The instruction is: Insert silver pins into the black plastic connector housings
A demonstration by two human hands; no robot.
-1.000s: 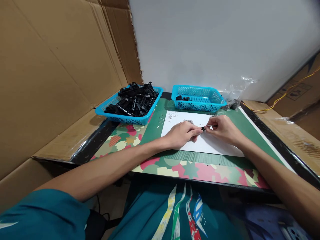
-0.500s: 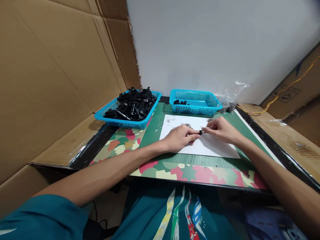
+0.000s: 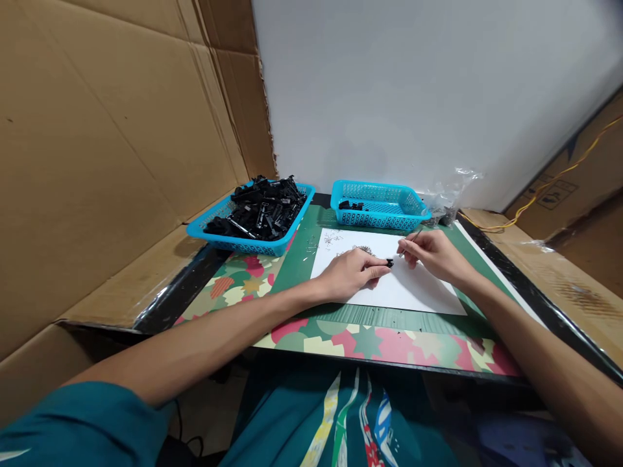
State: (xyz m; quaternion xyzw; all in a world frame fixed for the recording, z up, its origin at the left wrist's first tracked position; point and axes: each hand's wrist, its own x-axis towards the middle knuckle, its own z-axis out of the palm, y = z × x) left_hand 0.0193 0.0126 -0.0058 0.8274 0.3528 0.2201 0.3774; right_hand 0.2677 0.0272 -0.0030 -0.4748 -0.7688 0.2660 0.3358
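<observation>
One black part (image 3: 390, 263) in left hand (image 3: 351, 272), one white sheet (image 3: 411, 292), two baskets (image 3: 276, 248) (image 3: 379, 218)

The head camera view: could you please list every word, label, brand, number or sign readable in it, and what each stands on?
Readable words, brands or numbers: none.
Framed dark symbols on the brown cardboard on the right: too blurred to read.
White mark on the teal fabric sleeve: cut off by the picture's edge, no letters legible.
Small black part in the left hand: too small to tell.
</observation>
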